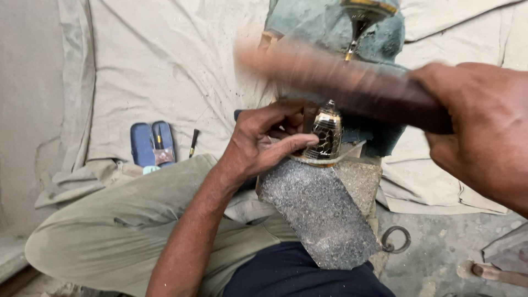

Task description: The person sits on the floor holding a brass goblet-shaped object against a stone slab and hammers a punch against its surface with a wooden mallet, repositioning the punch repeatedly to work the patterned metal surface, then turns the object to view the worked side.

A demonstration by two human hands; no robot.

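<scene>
Both hands [264, 146] [484, 132] curled, gripping

L hand [264, 144] is wrapped round a small engraved brass piece [326, 137], held upright on a speckled grey stone block [322, 212] w/ thumb laid along its base. A dark wooden stick [352, 85], motion-blurred, is gripped in the R hand [484, 129] above the piece. A blue case [153, 144] is seen on the beige cloth [165, 60]; an iron ring [396, 239] lies beside the block.
</scene>
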